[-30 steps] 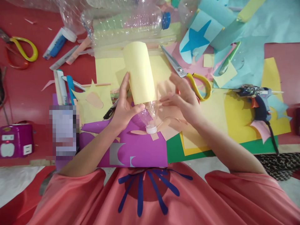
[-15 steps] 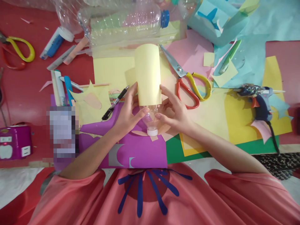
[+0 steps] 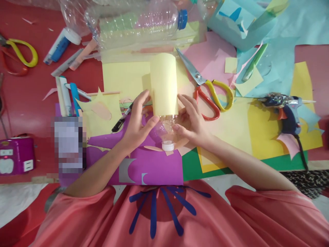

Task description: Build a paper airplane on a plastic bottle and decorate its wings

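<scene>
A clear plastic bottle [image 3: 167,127] with a white cap [image 3: 168,145] lies at the middle, its cap end toward me. Pale yellow paper [image 3: 164,85] is wrapped around its body. On one side is my left hand [image 3: 138,121], open, fingers spread beside the paper and thumb close to the bottle's shoulder. Opposite it, my right hand [image 3: 192,120] is open too, with fingertips at the paper's edge and thumb near the neck. Whether the fingertips touch is hard to tell. A black pen [image 3: 122,118] lies partly behind my left hand. Scissors [image 3: 202,82] with red and yellow handles rest to the right.
A large clear bottle with a blue cap [image 3: 182,19] lies at the back. A glue gun [image 3: 289,113] rests on yellow paper at the right. Purple paper [image 3: 154,164] covers the near side. Markers [image 3: 74,97] and a purple box [image 3: 16,156] are at left.
Both hands have loosened slightly away from the paper-wrapped bottle. The bottle appears shifted a little to the right, and the view has moved slightly.
</scene>
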The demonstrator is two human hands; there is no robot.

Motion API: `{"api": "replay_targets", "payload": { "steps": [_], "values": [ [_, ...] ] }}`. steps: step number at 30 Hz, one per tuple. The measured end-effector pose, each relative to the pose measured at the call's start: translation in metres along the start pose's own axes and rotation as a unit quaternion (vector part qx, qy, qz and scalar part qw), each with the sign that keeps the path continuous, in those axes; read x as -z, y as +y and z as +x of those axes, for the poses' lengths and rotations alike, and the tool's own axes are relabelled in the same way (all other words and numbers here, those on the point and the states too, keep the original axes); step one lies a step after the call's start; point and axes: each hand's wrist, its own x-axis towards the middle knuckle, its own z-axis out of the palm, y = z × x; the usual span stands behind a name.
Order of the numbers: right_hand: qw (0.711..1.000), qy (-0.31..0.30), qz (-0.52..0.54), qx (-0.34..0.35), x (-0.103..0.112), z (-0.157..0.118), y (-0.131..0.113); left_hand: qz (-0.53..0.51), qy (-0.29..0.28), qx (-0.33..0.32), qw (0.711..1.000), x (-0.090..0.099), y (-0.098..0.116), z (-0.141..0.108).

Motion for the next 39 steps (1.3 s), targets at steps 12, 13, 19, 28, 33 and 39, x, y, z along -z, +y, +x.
{"api": "replay_targets", "payload": {
  "steps": [12, 13, 19, 28, 33, 39],
  "values": [
    [0.999, 0.009, 0.034, -0.008, 0.0, 0.003, -0.002, 0.441, 0.096, 0.296, 0.842, 0.11, 0.023, 0.018],
    [0.999, 0.007, 0.035, -0.014, 0.001, 0.003, -0.002, 0.453, 0.085, 0.314, 0.83, 0.111, 0.024, 0.016],
    [0.998, 0.013, 0.062, -0.016, 0.002, 0.003, -0.003, 0.455, 0.076, 0.135, 0.877, 0.12, -0.002, 0.0],
    [0.997, 0.025, 0.074, -0.026, 0.001, 0.003, 0.0, 0.404, 0.079, 0.023, 0.911, 0.091, 0.032, 0.019],
    [0.997, 0.023, 0.07, -0.015, 0.001, 0.003, -0.001, 0.281, -0.001, -0.194, 0.94, 0.035, 0.048, 0.023],
    [0.997, 0.039, 0.059, -0.006, 0.0, 0.002, -0.004, 0.237, -0.039, -0.192, 0.952, 0.008, 0.023, 0.021]
  ]
}}
